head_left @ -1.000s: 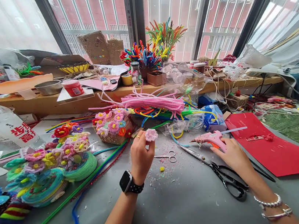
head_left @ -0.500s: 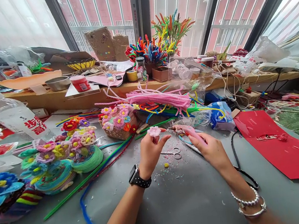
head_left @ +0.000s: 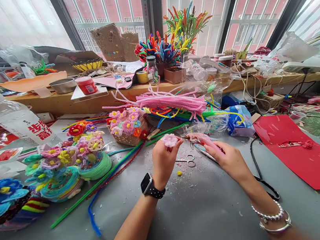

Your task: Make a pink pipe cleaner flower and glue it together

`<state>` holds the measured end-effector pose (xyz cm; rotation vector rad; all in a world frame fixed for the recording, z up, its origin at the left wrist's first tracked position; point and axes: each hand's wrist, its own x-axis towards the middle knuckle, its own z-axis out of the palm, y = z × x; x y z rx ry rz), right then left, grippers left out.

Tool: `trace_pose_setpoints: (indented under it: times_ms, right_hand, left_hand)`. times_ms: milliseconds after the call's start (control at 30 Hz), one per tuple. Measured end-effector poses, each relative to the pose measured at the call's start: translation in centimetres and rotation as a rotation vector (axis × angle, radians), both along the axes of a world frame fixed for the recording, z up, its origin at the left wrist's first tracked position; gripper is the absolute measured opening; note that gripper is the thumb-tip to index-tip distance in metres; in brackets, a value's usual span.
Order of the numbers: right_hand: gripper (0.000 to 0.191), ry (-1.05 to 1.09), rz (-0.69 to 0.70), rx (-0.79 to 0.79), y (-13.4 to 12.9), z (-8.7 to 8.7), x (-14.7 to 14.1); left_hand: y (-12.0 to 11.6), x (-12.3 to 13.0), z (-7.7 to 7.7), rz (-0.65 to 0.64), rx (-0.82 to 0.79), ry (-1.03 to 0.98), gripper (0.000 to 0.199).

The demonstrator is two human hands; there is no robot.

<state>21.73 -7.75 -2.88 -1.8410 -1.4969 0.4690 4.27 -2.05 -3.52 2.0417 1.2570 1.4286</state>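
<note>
Between the fingers of my left hand [head_left: 165, 159] is a pale pink pipe-cleaner flower [head_left: 170, 139], held over the middle of the table. My right hand [head_left: 228, 160] grips a pink hot glue gun [head_left: 206, 140], its dark nozzle pointing left, close to my left fingertips; I cannot tell whether it touches the flower. Small scissors [head_left: 188, 160] lie on the table beneath and between the hands. Nearer to me is a small yellow pompom [head_left: 179, 173], with bits of glitter around it.
A basket of pink flowers [head_left: 129, 134] and a pink pipe-cleaner bundle [head_left: 172, 102] lie beyond my hands. Flower-topped pots [head_left: 95, 167] and a water bottle [head_left: 20, 120] stand left. Red card [head_left: 307, 151] lies right, near a black cord [head_left: 255, 162].
My left thumb has closed in toward the flower, which now faces more upward. The view has shifted slightly; the glue gun stays in my right hand.
</note>
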Motion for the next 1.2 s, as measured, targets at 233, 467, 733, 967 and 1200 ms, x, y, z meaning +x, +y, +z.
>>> trace_pose_setpoints:
  times_ms: [233, 467, 733, 967, 1200]
  right_hand:
    - [0.048, 0.019, 0.005, 0.001, 0.0, -0.12, 0.13]
    - [0.048, 0.038, 0.025, 0.03, -0.01, -0.22, 0.33]
    - [0.048, 0.083, 0.037, 0.01, 0.07, -0.36, 0.36]
    - [0.047, 0.108, 0.031, 0.02, 0.03, -0.27, 0.32]
    - [0.045, 0.115, 0.022, 0.022, -0.16, -0.32, 0.2]
  left_hand:
    - [0.07, 0.05, 0.09, -0.003, 0.097, 0.049, 0.016]
    - [0.16, 0.09, -0.27, -0.042, 0.154, 0.015, 0.008]
    - [-0.21, 0.02, -0.09, -0.068, 0.191, 0.038, 0.014]
    - [-0.41, 0.09, -0.05, -0.09, 0.182, 0.022, 0.014]
    - [-0.48, 0.12, -0.25, -0.167, 0.06, -0.07, 0.01]
